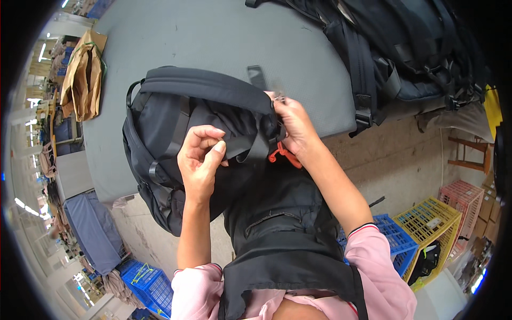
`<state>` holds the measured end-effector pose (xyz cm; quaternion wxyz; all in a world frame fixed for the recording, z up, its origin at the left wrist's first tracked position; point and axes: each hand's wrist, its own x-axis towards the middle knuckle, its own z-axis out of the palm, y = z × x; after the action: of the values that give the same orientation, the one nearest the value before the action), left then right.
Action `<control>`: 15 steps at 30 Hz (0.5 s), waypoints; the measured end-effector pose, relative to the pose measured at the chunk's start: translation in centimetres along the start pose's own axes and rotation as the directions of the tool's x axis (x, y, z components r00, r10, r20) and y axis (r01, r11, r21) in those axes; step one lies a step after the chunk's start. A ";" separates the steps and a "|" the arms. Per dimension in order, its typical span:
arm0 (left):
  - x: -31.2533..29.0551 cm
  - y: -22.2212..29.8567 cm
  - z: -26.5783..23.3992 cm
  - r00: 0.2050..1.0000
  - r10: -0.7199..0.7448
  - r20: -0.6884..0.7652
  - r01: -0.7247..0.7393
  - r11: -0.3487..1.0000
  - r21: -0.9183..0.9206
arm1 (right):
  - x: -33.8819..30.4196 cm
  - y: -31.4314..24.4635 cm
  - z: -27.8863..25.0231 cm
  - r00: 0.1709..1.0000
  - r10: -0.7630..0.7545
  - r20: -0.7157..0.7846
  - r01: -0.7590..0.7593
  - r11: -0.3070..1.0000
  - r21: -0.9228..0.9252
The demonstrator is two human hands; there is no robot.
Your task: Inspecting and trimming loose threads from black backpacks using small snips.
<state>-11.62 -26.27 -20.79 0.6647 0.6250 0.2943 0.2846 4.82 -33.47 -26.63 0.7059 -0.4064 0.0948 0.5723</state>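
A black backpack [154, 120] lies at the table's near edge, partly over my lap, its padded shoulder strap [208, 80] arching across the top. My left hand [198, 162] is closed, thumb and fingertips pinching a black webbing strap [240, 145]. My right hand [295, 124] is closed around the lower end of the shoulder strap. A small shiny metal piece at its fingertips is blurred, so its kind is unclear. Below that palm shows an orange-red looped piece [284, 154]; whether it is cord or a handle, I cannot tell. Just beyond, a dark strap end [256, 77] sticks up.
More black backpacks [394, 58] are piled at the far right of the grey table [213, 32]. A brown paper bag [85, 77] stands at its left edge. Blue crates [146, 285], a yellow crate [429, 218] and a red crate [461, 200] stand on the floor. A wooden stool [469, 154] is at right.
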 end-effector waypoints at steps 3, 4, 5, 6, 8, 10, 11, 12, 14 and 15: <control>-0.2 -0.4 0.5 0.993 0.093 -0.077 -0.063 0.944 0.325 | -0.5 -1.2 -2.2 0.906 -0.423 0.029 0.424 0.904 -0.060; 0.1 -0.4 0.7 0.940 0.341 0.019 -0.274 0.721 0.636 | -1.7 -1.8 -2.0 0.853 -0.521 -0.013 0.516 0.848 -0.124; 0.2 0.0 1.2 0.881 0.472 0.030 -0.359 0.626 0.692 | -2.8 -2.0 -1.9 0.842 -0.539 0.019 0.534 0.829 -0.165; 0.2 1.1 2.2 0.804 0.592 0.050 -0.427 0.516 0.743 | -3.9 -1.9 -2.0 0.831 -0.554 0.050 0.552 0.809 -0.203; -0.3 2.4 3.9 0.804 0.587 0.099 -0.509 0.591 0.626 | -6.3 -1.3 -1.8 0.792 -0.597 0.129 0.603 0.731 -0.320; -0.4 3.2 6.2 0.854 0.470 0.225 -0.514 0.687 0.514 | -8.0 0.1 -1.9 0.678 -0.712 0.186 0.728 0.613 -0.308; -0.1 2.6 7.2 0.900 0.380 0.215 -0.435 0.742 0.510 | -8.4 0.8 -2.7 0.624 -0.746 0.233 0.760 0.511 -0.401; 0.2 1.7 7.7 0.936 0.282 0.210 -0.351 0.789 0.504 | -8.9 1.4 -3.3 0.570 -0.772 0.282 0.779 0.399 -0.483; 0.7 1.1 7.7 0.961 0.120 0.251 -0.232 0.842 0.486 | -9.2 2.1 -4.0 0.506 -0.772 0.385 0.817 0.284 -0.502; 0.9 0.6 7.3 0.939 0.137 0.314 -0.284 0.824 0.490 | -9.2 2.3 -4.1 0.535 -0.752 0.386 0.799 0.301 -0.521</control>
<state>-5.58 -30.43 -19.93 0.4643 0.8445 0.1980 0.1788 1.08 -42.96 -24.85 0.7077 -0.5961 -0.3400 0.1679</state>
